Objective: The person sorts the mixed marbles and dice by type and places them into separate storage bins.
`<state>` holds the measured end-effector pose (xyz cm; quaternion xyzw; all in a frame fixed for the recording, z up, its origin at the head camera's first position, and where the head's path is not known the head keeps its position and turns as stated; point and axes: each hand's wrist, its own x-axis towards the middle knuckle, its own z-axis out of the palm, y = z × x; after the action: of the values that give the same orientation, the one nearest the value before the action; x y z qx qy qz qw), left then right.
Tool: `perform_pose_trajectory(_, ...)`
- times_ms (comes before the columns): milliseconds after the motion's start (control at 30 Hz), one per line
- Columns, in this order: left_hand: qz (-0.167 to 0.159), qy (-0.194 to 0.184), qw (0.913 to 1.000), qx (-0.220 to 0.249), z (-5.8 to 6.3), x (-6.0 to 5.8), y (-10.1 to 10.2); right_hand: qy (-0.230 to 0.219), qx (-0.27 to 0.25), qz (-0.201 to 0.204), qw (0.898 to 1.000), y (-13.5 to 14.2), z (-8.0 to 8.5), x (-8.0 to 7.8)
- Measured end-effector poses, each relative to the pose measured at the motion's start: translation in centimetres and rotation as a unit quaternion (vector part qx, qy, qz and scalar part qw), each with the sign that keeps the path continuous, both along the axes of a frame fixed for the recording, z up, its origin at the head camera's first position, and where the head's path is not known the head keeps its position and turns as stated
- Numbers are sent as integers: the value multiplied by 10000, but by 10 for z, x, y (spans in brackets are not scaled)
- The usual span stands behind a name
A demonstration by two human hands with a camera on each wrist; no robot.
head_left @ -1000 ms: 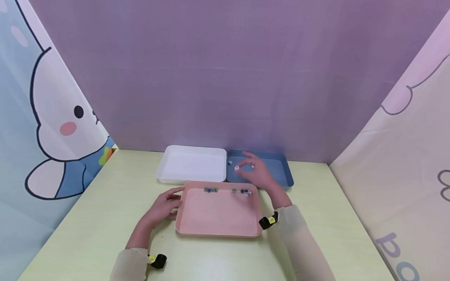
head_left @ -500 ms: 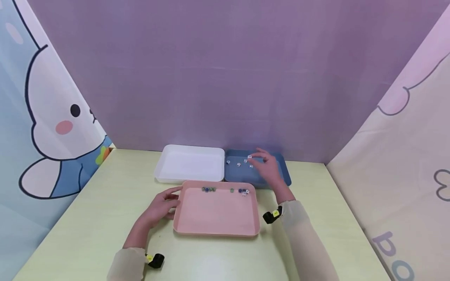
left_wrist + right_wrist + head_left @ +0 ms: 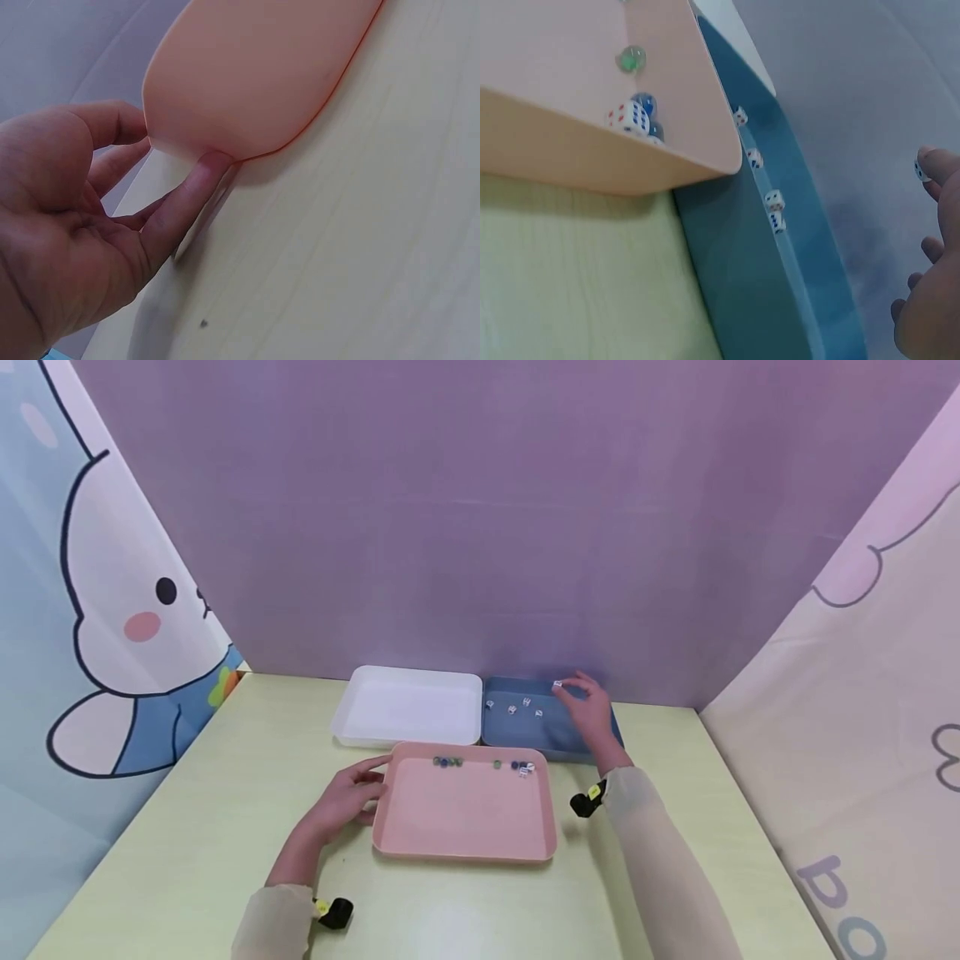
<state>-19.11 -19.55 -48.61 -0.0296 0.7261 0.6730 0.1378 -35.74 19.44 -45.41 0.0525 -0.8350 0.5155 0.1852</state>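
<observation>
My right hand (image 3: pixel 592 714) pinches a white die (image 3: pixel 557 684) between thumb and forefinger, over the back of the blue tray (image 3: pixel 504 737). The right wrist view shows the same die (image 3: pixel 920 171) at the fingertips, its spots visible. Several dice (image 3: pixel 512 710) lie spread in the blue tray. My left hand (image 3: pixel 347 800) touches the left wall of the pink tray (image 3: pixel 465 814); in the left wrist view its thumb and forefinger rest against the outside. Along the pink tray's far wall sit green and blue marbles (image 3: pixel 447 762), with white dice (image 3: pixel 523 772) near the right corner.
A white tray (image 3: pixel 408 706) stands left of the blue one, behind the pink tray. All three rest on a pale wooden table (image 3: pixel 675 827). A purple cloth wall (image 3: pixel 480 527) rises behind, with printed cloth panels at both sides.
My right hand has moved right and back across the blue tray, carrying a pinched die. More dice in that tray now show. The left hand stays at the pink tray.
</observation>
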Motion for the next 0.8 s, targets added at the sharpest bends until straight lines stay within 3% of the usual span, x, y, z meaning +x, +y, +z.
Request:
perform_pose_trajectory(167, 31, 4, 10000, 4, -2, -1, -1, -200, -63, -106, 9997, 6, -8, -4)
perform_pose_trajectory(400, 150, 28, 9998, 102, -21, -9, -4, -699, 9, -270, 9972, 14, -19, -9)
perform_pose_trajectory(800, 253, 82, 9996, 43, -25, -10, -5, -597, 316, -429, 9968, 19, -32, -10)
